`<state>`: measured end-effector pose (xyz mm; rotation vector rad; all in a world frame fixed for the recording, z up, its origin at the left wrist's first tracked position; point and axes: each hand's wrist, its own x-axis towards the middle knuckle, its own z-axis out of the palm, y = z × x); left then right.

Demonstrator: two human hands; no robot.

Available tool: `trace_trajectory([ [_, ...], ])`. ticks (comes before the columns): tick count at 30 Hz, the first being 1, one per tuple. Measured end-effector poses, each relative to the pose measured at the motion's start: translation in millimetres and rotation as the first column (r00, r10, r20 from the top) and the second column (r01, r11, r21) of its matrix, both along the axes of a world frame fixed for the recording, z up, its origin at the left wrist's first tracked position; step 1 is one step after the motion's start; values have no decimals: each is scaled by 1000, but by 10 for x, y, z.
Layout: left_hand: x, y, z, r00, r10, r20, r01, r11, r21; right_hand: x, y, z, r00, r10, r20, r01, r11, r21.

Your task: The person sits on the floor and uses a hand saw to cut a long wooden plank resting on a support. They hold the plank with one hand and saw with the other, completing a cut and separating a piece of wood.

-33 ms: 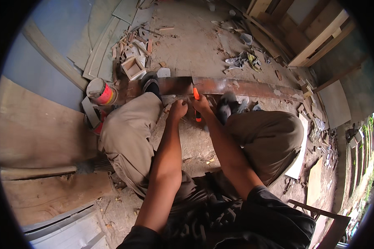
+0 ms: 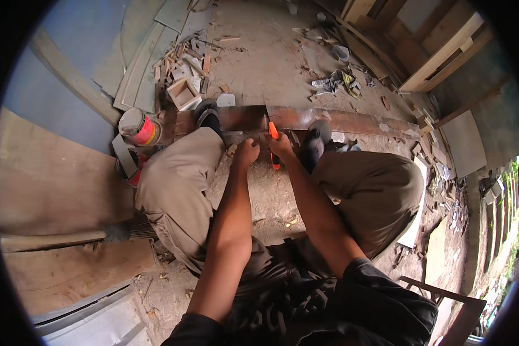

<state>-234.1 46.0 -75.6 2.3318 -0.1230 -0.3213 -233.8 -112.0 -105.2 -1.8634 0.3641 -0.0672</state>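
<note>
A long reddish-brown plank (image 2: 357, 122) lies crosswise on the floor in front of me. My right hand (image 2: 279, 145) is closed round the orange handle of what looks like a hand saw (image 2: 273, 130). Its thin blade, seen almost edge-on, meets the plank where a narrow dark line crosses it. Just left of the saw, my left hand (image 2: 247, 152) is curled closed by the plank's near edge; whatever its fingers hold is hidden. My left shoe (image 2: 206, 109) rests on the plank's left part, and my right shoe (image 2: 316, 141) is against its near side.
To the left stand a paint bucket (image 2: 138, 128) and a second red container (image 2: 134, 167). Behind them are a small open wooden box (image 2: 184, 94) and a heap of wood offcuts (image 2: 191, 63). Crumpled cloth (image 2: 349, 83) lies beyond the plank. Wooden framing (image 2: 441, 55) stands at far right.
My right shoe has shifted slightly and looks sharper. Both hands and the saw stay almost in the same place.
</note>
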Motion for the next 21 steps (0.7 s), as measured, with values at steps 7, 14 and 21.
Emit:
trace_trajectory([
  [7, -68, -19, -454, 994, 30, -104, -32, 999, -22, -59, 168, 275, 999, 36, -39, -39, 996, -86],
  [14, -47, -278, -581, 993, 100, -55, -105, 991, -88, -296, 88, -181, 998, 29, 51, -19, 984, -178],
  [21, -135, 50, -953, 954, 297, -48, -299, 953, -46, -313, 79, 165, 993, -101, 61, 93, 988, 120],
])
